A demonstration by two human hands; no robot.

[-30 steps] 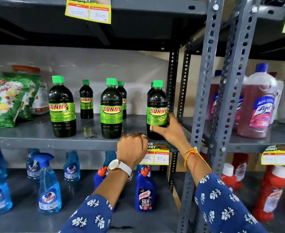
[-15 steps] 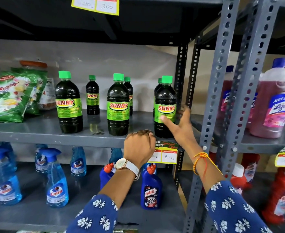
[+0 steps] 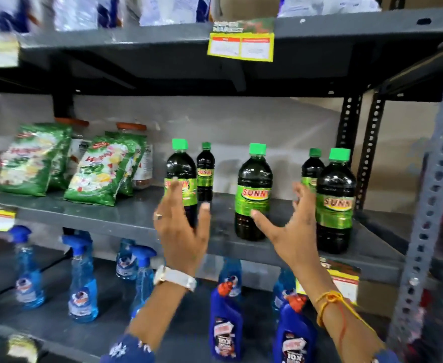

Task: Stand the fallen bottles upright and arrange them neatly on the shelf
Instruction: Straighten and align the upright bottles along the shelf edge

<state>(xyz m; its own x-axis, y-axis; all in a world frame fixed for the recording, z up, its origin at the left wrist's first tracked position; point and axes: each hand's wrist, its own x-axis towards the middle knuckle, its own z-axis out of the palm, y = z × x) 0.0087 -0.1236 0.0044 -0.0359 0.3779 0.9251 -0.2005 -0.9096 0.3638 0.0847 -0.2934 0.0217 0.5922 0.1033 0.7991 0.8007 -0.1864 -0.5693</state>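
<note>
Both hands are up in front of the middle shelf (image 3: 126, 218) with fingers spread and nothing in them: the left hand (image 3: 182, 231) hangs loose in front of the left front bottle (image 3: 181, 176), and the right hand (image 3: 292, 229) reaches, palm open, into the gap between the centre bottle (image 3: 253, 192) and the right front bottle (image 3: 335, 203), touching neither as far as the blur allows. All five dark bottles with green caps stand upright across the centre and right of the frame, three along the front and two smaller-looking ones behind (the back left bottle (image 3: 205, 171) and the back right bottle (image 3: 311, 169)), so the righting seems done. The open palms suggest spacing or label checks rather than lifting. The front three are unevenly spaced, and that looks like what remains. The shelf is grey painted metal on perforated uprights (image 3: 432, 195), smooth enough for bottles to slide. Green packets (image 3: 100, 171) lean at left-centre, blue spray bottles (image 3: 81, 284) fill the level below, and a yellow price tag (image 3: 241, 45) hangs from the shelf above.
</note>
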